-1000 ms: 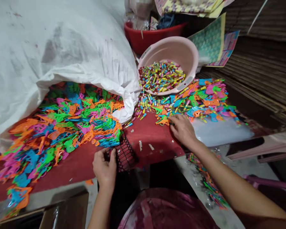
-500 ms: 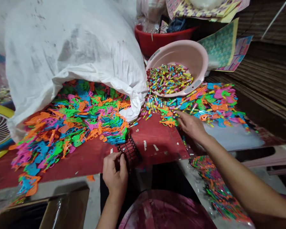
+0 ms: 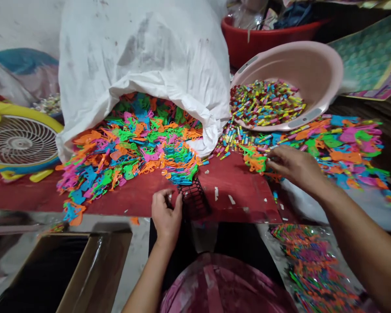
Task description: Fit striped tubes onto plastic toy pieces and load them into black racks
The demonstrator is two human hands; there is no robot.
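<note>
My left hand [image 3: 166, 213] is curled at the front edge of the red table [image 3: 237, 191], thumb and fingers bent around the left side of a black plastic grid [image 3: 194, 198]. The grid hangs partly over the edge. To the right, my right hand [image 3: 291, 167] reaches over the table, its fingertips at small printed tubes and a small pile of orange and green plastic pieces [image 3: 254, 158]. What lies between those fingers is too small to make out. A large heap of colourful flat plastic pieces [image 3: 133, 150] spills from a white sack [image 3: 179, 56] at the left.
A tilted pink basin [image 3: 326, 74] holds many small tubes, with a red basin [image 3: 234, 41] behind it. A yellow fan [image 3: 19, 139] stands at the far left. Below the table are an open cardboard box [image 3: 94, 269] and bagged colourful pieces [image 3: 316, 265].
The camera view has turned left, so the table things appear farther right. My right hand has stayed near the small pile. My left hand remains curled by the grid.
</note>
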